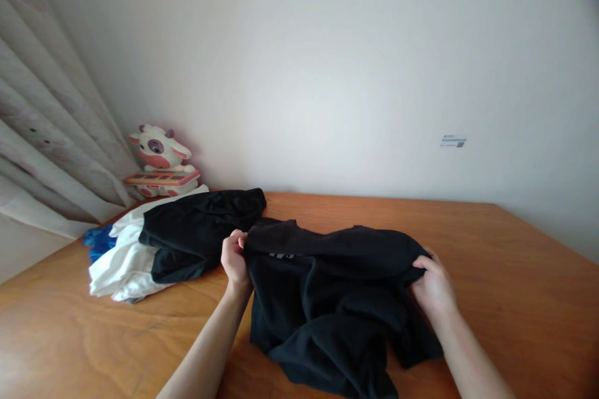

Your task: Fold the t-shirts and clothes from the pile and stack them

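A black garment (pixel 327 287) hangs in loose folds between my two hands, its lower part spread over the wooden table. Its exact kind is hard to make out; a small pale print peeks from under the upper fold. My left hand (pixel 235 257) is closed on its upper left corner. On the opposite side, my right hand (pixel 433 283) pinches the upper right edge, thumb on top. The cloth between them is stretched fairly straight along the top.
Left of my left hand lies a heap of clothes: a black piece (pixel 196 230), white cloth (pixel 124 262) and blue cloth (pixel 98 242). Behind it sits a toy cow with a keyboard (pixel 161 162). A curtain (pixel 47 106) hangs at the left; the wooden table (pixel 505 274) meets a pale wall.
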Demonstrator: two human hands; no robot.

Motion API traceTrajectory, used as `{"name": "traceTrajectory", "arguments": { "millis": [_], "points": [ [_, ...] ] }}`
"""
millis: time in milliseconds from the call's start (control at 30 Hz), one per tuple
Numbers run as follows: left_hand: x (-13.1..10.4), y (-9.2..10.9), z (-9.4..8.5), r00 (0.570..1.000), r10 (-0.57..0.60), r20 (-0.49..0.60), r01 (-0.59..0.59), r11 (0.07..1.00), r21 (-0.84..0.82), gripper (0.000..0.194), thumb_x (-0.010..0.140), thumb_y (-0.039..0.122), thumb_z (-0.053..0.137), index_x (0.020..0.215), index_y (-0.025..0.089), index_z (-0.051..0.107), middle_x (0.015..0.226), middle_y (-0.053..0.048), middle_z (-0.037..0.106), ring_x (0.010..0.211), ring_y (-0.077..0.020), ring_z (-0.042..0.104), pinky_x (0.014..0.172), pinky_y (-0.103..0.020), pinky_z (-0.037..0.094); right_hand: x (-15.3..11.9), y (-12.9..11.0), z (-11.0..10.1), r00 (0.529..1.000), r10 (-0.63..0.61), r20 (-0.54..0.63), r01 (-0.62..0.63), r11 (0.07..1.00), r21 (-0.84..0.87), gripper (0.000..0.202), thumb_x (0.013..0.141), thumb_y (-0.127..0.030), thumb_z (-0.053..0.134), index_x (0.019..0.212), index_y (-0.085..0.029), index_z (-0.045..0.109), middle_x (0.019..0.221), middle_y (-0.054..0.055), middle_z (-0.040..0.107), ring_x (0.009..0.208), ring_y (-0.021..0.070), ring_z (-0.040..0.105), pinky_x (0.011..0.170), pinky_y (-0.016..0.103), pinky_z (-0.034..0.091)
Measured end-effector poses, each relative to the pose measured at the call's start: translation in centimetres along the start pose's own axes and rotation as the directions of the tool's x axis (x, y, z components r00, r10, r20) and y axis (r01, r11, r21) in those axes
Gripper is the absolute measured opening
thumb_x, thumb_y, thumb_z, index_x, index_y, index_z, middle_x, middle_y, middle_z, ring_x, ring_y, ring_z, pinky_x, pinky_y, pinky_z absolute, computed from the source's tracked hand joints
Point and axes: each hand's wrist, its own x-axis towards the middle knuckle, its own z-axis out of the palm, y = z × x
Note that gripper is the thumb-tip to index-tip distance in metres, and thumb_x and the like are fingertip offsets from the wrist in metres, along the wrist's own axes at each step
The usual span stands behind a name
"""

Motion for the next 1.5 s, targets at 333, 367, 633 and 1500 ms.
{"name": "traceTrajectory", "arguments": {
  "millis": [333,367,633,1500],
  "points": [
    [0.4,-1.4,-1.2,0.882,0.078,0.465,-0.384,0.691,0.612,0.031,0.079,0.024,0.06,0.11,0.024,0.061,0.107,-0.005,0.074,0.099,-0.0232,0.069,0.089,-0.031,0.049,-2.4,-3.4,1.6,0.909,0.263,0.324,-0.051,0.841,-0.539,0.042,0.065,-0.058,0.081,0.089,-0.024,0.082,0.102,0.01,0.08,0.109,0.0344,0.07,0.103,0.047,0.048],
    [0.5,-1.3,-1.4,0.843,-0.012,0.538,-0.403,0.649,0.645,0.036,0.077,0.02,0.059,0.113,0.024,0.062,0.103,-0.004,0.076,0.097,-0.0235,0.071,0.088,-0.031,0.049,-2.6,-3.4,1.6,0.891,0.267,0.368,-0.016,0.828,-0.561,0.043,0.063,-0.057,0.082,0.092,-0.024,0.082,0.102,0.01,0.08,0.107,0.0344,0.07,0.102,0.047,0.048],
    [0.1,0.9,-1.2,0.861,-0.2,0.468,-0.419,0.243,0.875,0.029,0.093,0.04,0.051,0.084,0.025,0.073,0.064,-0.003,0.069,0.069,-0.0258,0.069,0.066,-0.031,0.044,-2.5,-3.2,1.7,0.835,0.226,0.502,0.083,0.85,-0.52,0.033,0.07,-0.045,0.069,0.091,-0.023,0.081,0.09,0.008,0.08,0.091,0.0291,0.073,0.092,0.044,0.051],
    [-0.3,-0.1,-2.1,0.687,0.538,0.488,-0.721,0.421,0.55,0.009,0.075,0.023,0.063,0.074,0.024,0.054,0.073,-0.003,0.06,0.071,-0.0203,0.058,0.07,-0.031,0.047,-3.8,-5.1,2.3,0.724,-0.683,0.091,0.554,0.498,-0.668,0.015,0.086,-0.04,0.058,0.09,-0.025,0.056,0.089,0.01,0.066,0.089,0.0281,0.064,0.09,0.046,0.048]
  ]
}}
